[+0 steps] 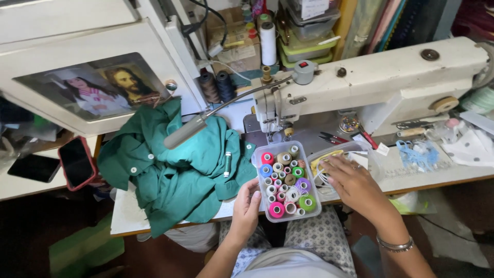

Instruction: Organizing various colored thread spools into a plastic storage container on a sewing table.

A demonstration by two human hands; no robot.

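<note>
Seated close against the near edge of the sewing table [154, 219], lap just below it. Little free surface there: a clear plastic box of thread spools [286, 181] sits at that edge, half over it. Left hand [246, 210] cupped at the box's near left corner, fingers loosely curled, touching its wall. Right hand [352, 186] spread flat, fingers wide, resting on a second clear container [334, 159] just right of the box, gripping nothing visibly. Box packed with upright spools: pink, blue, green, purple, white. Left of it, a heaped green shirt [175, 170] with a green spool on top. Behind, a cream sewing machine [381, 85] and its bent lamp [186, 131].
</note>
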